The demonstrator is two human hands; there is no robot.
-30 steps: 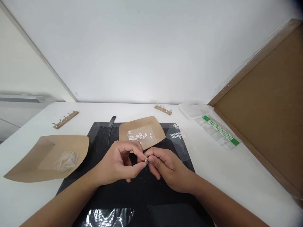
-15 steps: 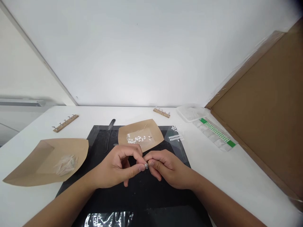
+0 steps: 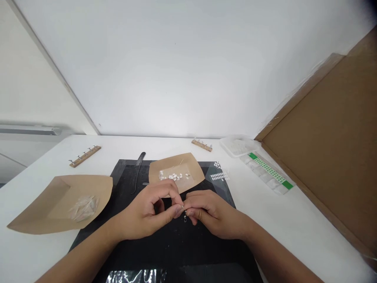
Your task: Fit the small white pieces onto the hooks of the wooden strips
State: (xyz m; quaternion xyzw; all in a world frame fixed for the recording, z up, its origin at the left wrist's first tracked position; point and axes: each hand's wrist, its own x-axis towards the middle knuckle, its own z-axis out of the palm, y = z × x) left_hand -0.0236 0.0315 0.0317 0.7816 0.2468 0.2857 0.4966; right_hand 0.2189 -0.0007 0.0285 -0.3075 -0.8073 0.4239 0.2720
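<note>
Both hands meet over the black mat: left hand and right hand pinch a tiny metal piece between fingertips. Judged best kept low, near the tray of white bits.

Bright, even light — soft shadows, glare on the plastic sheet, wide-angle bending and perhaps slight blur at edges.
</note>
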